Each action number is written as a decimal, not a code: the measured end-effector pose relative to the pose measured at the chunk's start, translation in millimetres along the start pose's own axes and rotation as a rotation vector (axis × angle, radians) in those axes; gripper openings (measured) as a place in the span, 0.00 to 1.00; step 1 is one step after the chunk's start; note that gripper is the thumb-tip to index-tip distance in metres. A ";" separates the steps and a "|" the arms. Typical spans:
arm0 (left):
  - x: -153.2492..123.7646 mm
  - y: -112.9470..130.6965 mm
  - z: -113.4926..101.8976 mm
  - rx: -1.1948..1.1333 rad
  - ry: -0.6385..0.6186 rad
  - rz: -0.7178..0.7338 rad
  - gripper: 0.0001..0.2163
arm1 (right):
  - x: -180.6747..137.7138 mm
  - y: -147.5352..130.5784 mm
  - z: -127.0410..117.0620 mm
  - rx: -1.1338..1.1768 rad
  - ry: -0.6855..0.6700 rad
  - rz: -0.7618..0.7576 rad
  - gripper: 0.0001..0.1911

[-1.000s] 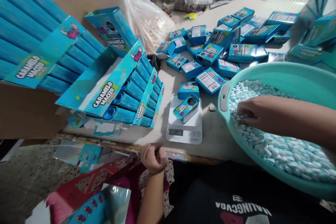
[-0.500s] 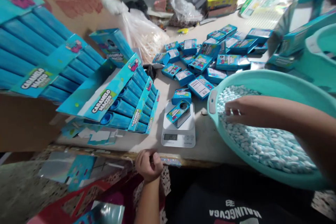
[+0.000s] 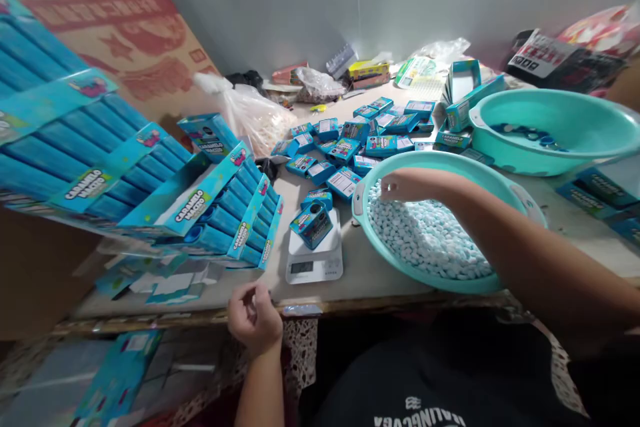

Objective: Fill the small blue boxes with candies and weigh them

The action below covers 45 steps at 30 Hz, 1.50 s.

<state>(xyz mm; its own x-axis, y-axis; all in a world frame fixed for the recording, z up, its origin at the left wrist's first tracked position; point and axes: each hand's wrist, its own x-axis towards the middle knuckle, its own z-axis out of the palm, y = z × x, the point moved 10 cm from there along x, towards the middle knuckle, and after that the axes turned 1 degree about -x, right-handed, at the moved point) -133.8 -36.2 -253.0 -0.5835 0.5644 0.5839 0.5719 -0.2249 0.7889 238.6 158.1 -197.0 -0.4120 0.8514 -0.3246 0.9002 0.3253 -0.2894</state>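
Note:
My right hand (image 3: 397,185) is inside a turquoise basin (image 3: 517,190) at its far left side, its curled fingers low over white and pale blue candies (image 3: 425,243). What its fingertips hold, if anything, is hidden. At the table's front edge, my left hand (image 3: 254,317) is closed with the palm side up; I cannot make out what lies within the fingers. Between the hands, a white digital scale (image 3: 317,270) bears a blue candy box (image 3: 314,225) with a round hole in its top. Another blue box (image 3: 318,197) touches the scale's back edge.
Display trays of blue tubes (image 3: 220,220) stand at left, before a cardboard carton (image 3: 120,33). Several blue boxes (image 3: 345,150) lie scattered behind the scale. A second turquoise basin (image 3: 575,113) stands back right. A knotted plastic bag (image 3: 250,113) sits behind the trays.
The camera view has shifted, bringing the second basin more fully into sight. My right hand stays in the candies, near the basin's left rim. My left hand remains closed by the table edge.

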 end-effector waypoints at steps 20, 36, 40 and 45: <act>40.3 79.9 128.9 0.135 -0.490 0.056 0.17 | -7.1 -9.8 4.3 -0.075 -0.048 0.006 0.15; -16.8 253.1 205.2 0.151 -0.879 1.198 0.21 | -17.4 13.4 -57.4 0.131 0.474 0.137 0.20; -12.6 250.9 219.4 0.181 -0.911 1.252 0.19 | -16.4 10.6 -55.1 0.058 0.406 0.137 0.22; -5.5 236.3 235.0 0.295 -0.961 1.153 0.21 | -15.7 8.6 -51.3 0.047 0.349 0.127 0.23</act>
<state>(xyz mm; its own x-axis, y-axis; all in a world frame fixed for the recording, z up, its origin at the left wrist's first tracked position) 140.0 94.2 -114.9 0.7618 0.5095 0.4000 0.5964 -0.7927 -0.1262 260.1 168.6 -148.2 -0.2173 0.9754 -0.0365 0.9302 0.1956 -0.3104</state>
